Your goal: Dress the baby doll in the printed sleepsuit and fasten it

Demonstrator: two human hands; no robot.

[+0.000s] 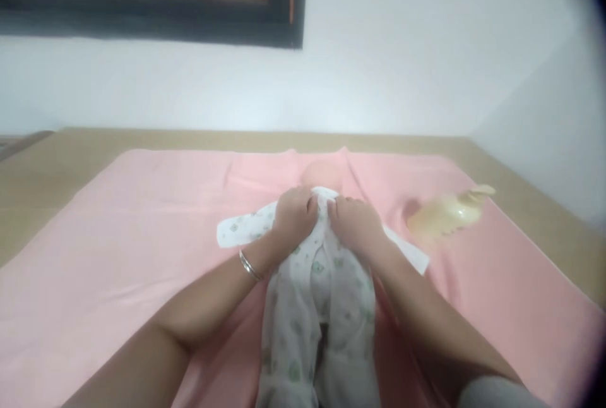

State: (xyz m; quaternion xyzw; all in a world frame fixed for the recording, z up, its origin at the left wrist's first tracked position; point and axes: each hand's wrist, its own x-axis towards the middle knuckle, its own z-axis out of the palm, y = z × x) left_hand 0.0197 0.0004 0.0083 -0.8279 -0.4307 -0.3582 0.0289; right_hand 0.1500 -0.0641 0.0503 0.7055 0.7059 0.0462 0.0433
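Note:
A white baby romper (319, 272) with small green prints lies on its back along the middle, sleeves spread to both sides and legs toward me. Just above its collar shows a round pinkish shape, like a doll's head (322, 173), mostly hidden. My left hand (296, 213), below a silver bangle (249, 265) on the wrist, is closed on the romper's front near the neck. Close beside it, my right hand (354, 222) pinches the other side of the same front. Both thumbs face each other at the collar, and the fingertips are partly hidden.
A pink cloth (142, 250) with creases covers most of the wooden surface (189, 141). On the right lies a shiny pale yellow object (447, 213) with a tapering end; its kind is unclear. Behind stands a white wall (402, 54) with a dark-framed window (284, 10).

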